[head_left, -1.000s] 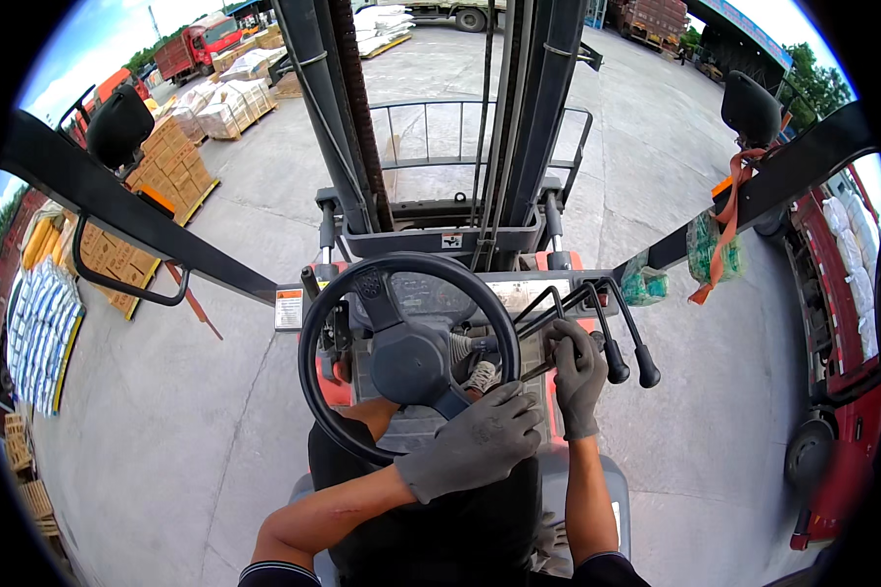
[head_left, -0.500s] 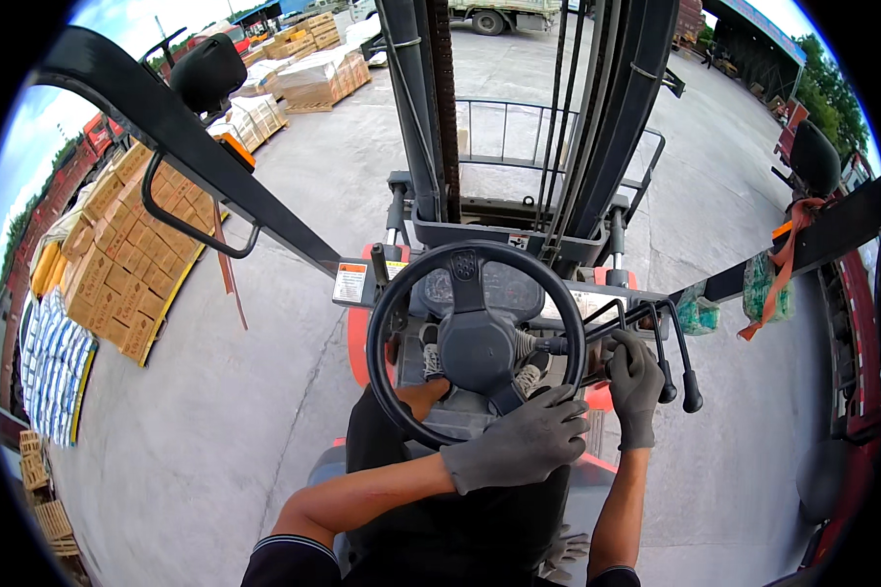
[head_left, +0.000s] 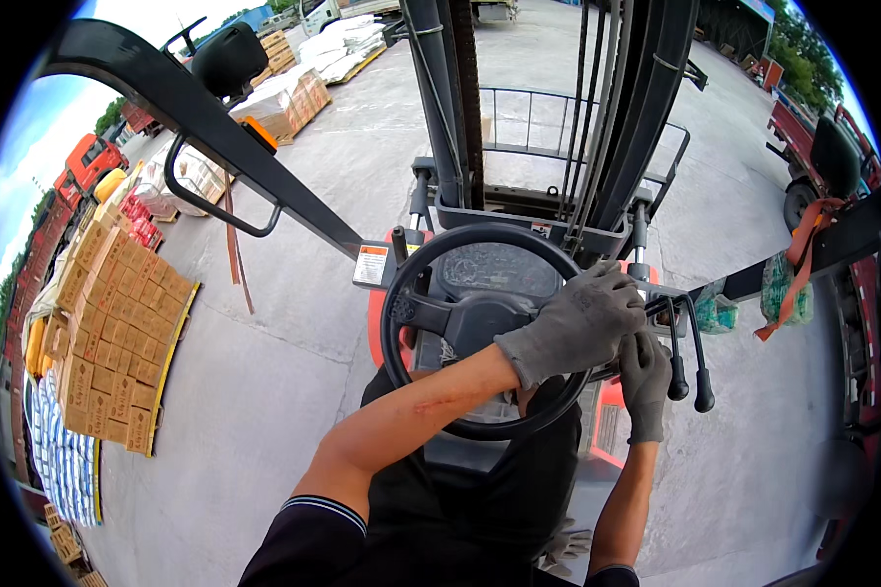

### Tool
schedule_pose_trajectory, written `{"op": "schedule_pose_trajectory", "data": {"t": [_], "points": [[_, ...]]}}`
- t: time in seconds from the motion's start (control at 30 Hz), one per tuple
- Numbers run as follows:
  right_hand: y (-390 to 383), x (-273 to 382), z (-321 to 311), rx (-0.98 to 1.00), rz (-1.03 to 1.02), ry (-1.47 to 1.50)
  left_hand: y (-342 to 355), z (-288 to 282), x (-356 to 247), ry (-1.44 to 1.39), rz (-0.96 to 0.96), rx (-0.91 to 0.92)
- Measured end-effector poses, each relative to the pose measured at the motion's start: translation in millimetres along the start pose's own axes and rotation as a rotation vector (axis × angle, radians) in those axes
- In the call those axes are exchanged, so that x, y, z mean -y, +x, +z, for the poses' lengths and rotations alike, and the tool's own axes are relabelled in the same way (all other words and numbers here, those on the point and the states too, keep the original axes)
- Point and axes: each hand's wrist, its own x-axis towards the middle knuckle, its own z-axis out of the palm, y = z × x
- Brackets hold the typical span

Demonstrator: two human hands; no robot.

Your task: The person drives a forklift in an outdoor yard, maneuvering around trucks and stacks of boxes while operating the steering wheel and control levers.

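Note:
I sit at the black steering wheel (head_left: 472,321) of a forklift. My left hand (head_left: 585,321), in a grey glove, is closed on the upper right of the wheel rim, its arm reaching across the wheel. Just below it, my right hand (head_left: 644,383), also gloved, is closed around a control lever whose knob the fingers hide. Two more black levers (head_left: 703,391) stand to its right, untouched. The dashboard (head_left: 494,272) shows behind the wheel.
Ahead rises the forklift mast (head_left: 646,117) with a metal load guard (head_left: 529,117). On the left, a pallet of stacked cartons (head_left: 132,333) stands beside a stack of white and blue sacks (head_left: 64,460). A red truck (head_left: 803,157) is at the far right; concrete ground (head_left: 264,391) surrounds the forklift.
The steering wheel has turned counterclockwise, my left hand moving up from its lower right with it. My right hand stays at the lever. The carton pallet now appears lower and nearer on the left.

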Motion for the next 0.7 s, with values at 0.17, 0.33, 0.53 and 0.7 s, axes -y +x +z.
{"op": "schedule_pose_trajectory", "data": {"t": [0.17,0.33,0.53,0.7], "points": [[-10,-6,-6,-0.108,-0.111,0.002,16,-52,52,0.003,-0.16,-0.125],[-6,4,-5,-0.084,-0.027,0.071,-27,-99,58,0.039,-0.385,-0.25],[-7,2,-14,-0.066,0.055,0.137,-82,-115,54,0.074,-0.463,-0.347],[-3,-6,-19,-0.077,-0.006,0.098,-117,-109,33,0.167,-0.461,-0.362]]}}
